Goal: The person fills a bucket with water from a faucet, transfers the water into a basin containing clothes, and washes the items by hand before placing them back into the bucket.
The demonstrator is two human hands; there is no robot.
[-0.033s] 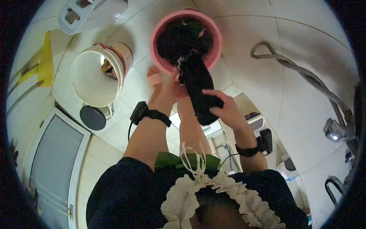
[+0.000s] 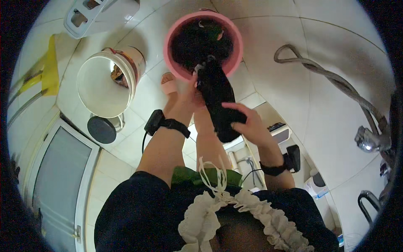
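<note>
A long piece of black cloth (image 2: 216, 94) with a small pale patch at its far end hangs between my hands, over the near rim of a pink basin (image 2: 239, 48). My left hand (image 2: 194, 95) grips its left side near the basin; some of those fingers are blurred or hidden behind the cloth. Lower down, my right hand (image 2: 248, 122) holds the right edge, forefinger across the front and thumb beneath. Dark contents (image 2: 201, 44) fill the basin, with green and pale bits among them; I cannot make out whether it is cloth or water.
A white bucket (image 2: 86, 90) with something brown inside stands at the left. Past it are a grey-white plastic rack (image 2: 109, 12) and a framed door (image 2: 63, 168). Along the right wall hangs a looped grey hose (image 2: 331, 80) beside a metal tap (image 2: 367, 140).
The near end of the black cloth sits slightly lower, and my right hand has come down a little with it. The view has shifted slightly.
</note>
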